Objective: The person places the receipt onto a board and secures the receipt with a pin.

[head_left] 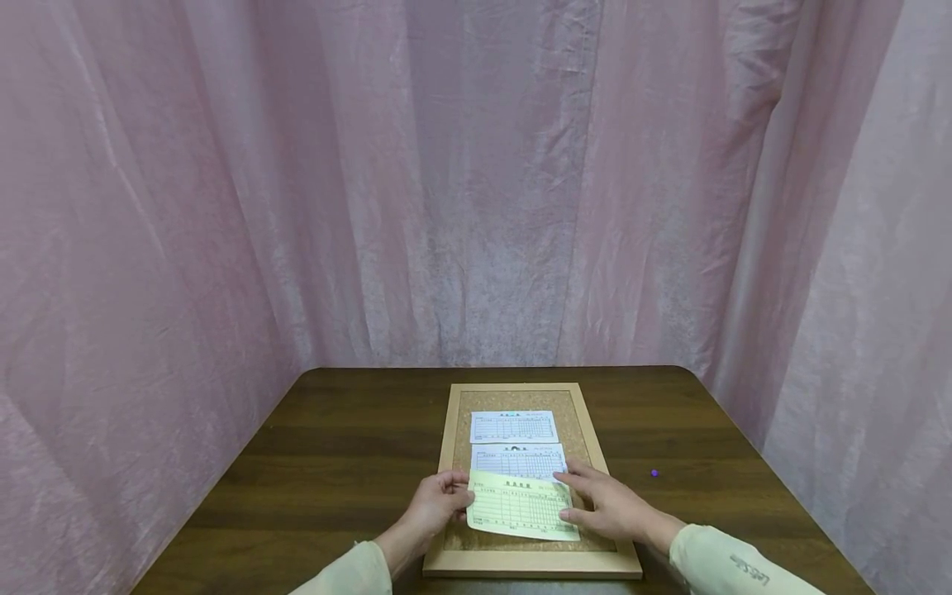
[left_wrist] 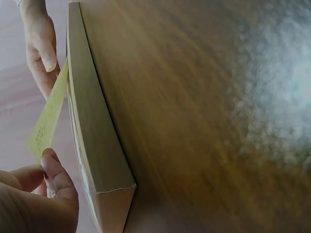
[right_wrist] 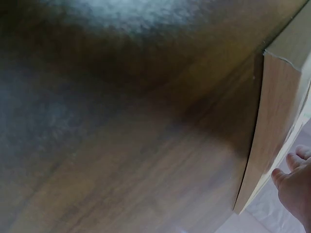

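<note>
A pale yellow printed form (head_left: 521, 506) lies at a slight angle over the lower part of a framed corkboard (head_left: 531, 564). My left hand (head_left: 437, 502) pinches its left edge between thumb and fingers; in the left wrist view that end of the yellow form (left_wrist: 47, 121) is lifted off the board. At its right side rests my right hand (head_left: 606, 502), fingers extended, the thumb and a fingertip over the paper's edge. Above it on the cork are a white form (head_left: 513, 427) and a second white form (head_left: 487, 460), its lower edge covered by the yellow one.
A small purple pin (head_left: 654, 473) lies on the dark wooden table (head_left: 357, 446), right of the board. A green spot (head_left: 511, 413) shows at the top white form's upper edge, and a dark one (head_left: 514, 448) on the second. Pink curtains (head_left: 476, 207) hang around the table.
</note>
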`<move>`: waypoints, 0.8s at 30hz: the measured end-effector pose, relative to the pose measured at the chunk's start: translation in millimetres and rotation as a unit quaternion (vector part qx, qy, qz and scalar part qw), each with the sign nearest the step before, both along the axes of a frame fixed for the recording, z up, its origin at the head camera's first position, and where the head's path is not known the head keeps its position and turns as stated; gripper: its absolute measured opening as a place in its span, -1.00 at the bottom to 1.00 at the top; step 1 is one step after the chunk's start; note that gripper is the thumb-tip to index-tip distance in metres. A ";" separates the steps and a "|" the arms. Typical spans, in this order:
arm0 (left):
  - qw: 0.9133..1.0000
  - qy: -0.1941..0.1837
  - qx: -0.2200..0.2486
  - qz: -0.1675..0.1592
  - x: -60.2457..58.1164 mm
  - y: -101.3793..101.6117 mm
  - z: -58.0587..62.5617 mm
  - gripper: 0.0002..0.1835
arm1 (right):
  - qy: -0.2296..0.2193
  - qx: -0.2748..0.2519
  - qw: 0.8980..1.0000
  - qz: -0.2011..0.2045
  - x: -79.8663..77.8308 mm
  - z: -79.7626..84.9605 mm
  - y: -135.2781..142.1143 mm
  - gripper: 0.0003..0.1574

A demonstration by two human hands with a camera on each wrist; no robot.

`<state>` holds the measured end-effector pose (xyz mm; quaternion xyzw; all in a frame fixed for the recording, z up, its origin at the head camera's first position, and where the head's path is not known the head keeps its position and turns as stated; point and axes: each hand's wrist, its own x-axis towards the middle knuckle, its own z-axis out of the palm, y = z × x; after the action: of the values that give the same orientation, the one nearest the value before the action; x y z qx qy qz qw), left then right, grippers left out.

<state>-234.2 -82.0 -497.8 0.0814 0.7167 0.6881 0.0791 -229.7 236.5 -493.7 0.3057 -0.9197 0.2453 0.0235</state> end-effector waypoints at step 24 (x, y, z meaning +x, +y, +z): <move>0.999 0.042 -0.029 -0.001 -5.1 -11.2 -3.4 -0.68 | -0.018 0.032 0.999 0.006 7.6 -9.9 2.7 -0.14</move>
<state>-239.3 -93.1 -501.2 0.1089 0.7389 0.6630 0.0518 -222.1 239.2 -503.6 0.3075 -0.9255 0.2210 -0.0045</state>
